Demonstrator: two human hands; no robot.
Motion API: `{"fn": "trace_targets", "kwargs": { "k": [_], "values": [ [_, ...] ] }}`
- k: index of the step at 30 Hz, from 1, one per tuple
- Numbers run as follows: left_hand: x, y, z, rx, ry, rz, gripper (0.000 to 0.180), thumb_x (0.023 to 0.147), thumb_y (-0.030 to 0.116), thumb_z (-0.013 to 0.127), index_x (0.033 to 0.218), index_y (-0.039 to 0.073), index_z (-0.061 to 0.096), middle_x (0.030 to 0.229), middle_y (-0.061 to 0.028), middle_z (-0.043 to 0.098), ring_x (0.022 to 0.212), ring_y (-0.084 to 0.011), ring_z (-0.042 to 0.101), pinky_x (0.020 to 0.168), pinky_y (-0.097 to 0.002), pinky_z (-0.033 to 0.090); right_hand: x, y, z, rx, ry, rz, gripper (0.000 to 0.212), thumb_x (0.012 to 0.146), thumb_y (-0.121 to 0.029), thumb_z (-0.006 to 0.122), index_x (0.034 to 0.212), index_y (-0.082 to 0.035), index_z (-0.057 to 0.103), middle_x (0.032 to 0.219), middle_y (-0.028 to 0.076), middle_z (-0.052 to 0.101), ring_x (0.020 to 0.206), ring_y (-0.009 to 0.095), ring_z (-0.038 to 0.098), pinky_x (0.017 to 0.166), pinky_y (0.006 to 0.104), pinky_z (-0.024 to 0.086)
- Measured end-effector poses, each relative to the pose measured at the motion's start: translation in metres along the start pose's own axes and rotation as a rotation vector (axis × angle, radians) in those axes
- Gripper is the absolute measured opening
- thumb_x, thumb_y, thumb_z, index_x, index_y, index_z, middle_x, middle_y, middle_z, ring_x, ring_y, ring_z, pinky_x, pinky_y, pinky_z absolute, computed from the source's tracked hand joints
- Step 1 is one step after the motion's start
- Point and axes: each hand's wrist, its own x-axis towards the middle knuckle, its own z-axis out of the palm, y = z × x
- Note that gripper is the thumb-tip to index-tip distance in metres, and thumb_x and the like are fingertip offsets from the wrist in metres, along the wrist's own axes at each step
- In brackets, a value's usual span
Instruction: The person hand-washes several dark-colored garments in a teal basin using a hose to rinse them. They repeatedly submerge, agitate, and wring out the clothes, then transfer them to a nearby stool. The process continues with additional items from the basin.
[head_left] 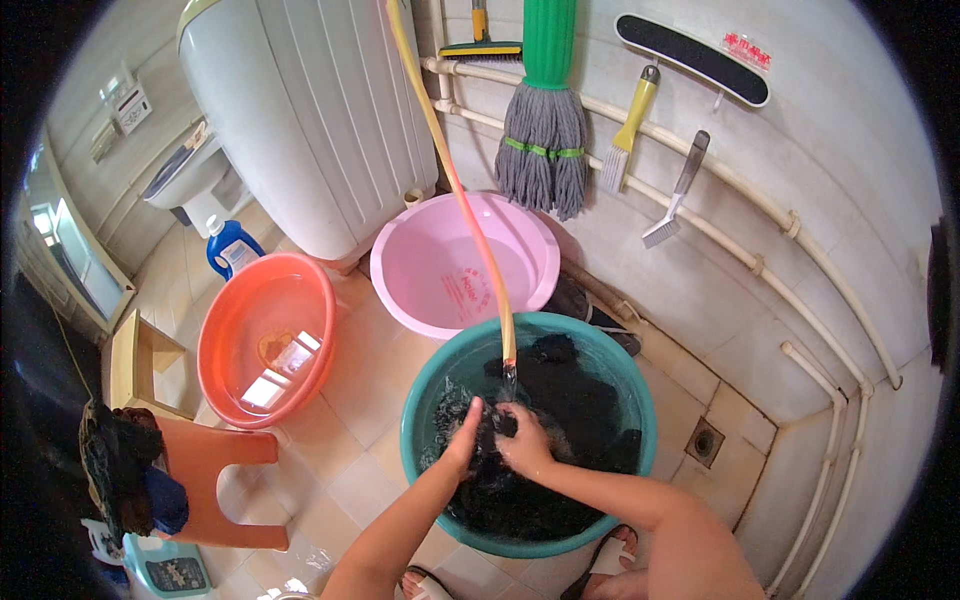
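A green basin [412,400] stands on the floor in front of me, with water and dark cloth in it. My left hand [463,440] and my right hand [524,443] are over its middle, close together. Between them is a bunched piece of black cloth [484,435], which both hands grip; some fingers are hidden behind it. From a yellow-orange hose [465,205], water runs down just beyond my hands. More black cloth [580,400] spreads through the water at the basin's right side.
A pink basin [400,240] stands behind the green one. To the left are an orange basin [212,350] with water, a blue bottle [236,248] and an orange stool [215,460]. A mop [545,150] and brushes hang on the wall; a floor drain [705,442] lies to the right.
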Motion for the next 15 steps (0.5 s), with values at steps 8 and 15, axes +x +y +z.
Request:
{"fn": "trace_targets", "kwargs": {
  "k": [8,15],
  "values": [
    [0.012,-0.044,-0.05,-0.331,0.109,0.248,0.055,0.084,0.051,0.035,0.115,0.009,0.053,0.11,-0.0128,0.056,0.103,-0.026,0.053,0.088,-0.0399,0.042,-0.04,-0.077,0.006,0.089,-0.246,-0.592,0.023,0.074,-0.017,0.065,0.093,-0.009,0.055,0.086,0.009,0.055,0.074,0.029,0.058,0.061,0.0358,0.048],
    [-0.018,-0.023,-0.008,-0.259,0.312,0.201,0.037,0.085,0.028,0.039,0.105,0.003,0.057,0.097,-0.0117,0.06,0.086,-0.0238,0.058,0.081,-0.0353,0.045,0.012,-0.039,0.004,-0.111,0.012,-0.56,0.02,0.081,-0.02,0.058,0.072,-0.003,0.054,0.071,0.015,0.054,0.061,0.033,0.055,0.051,0.0404,0.044]
  ]
}}
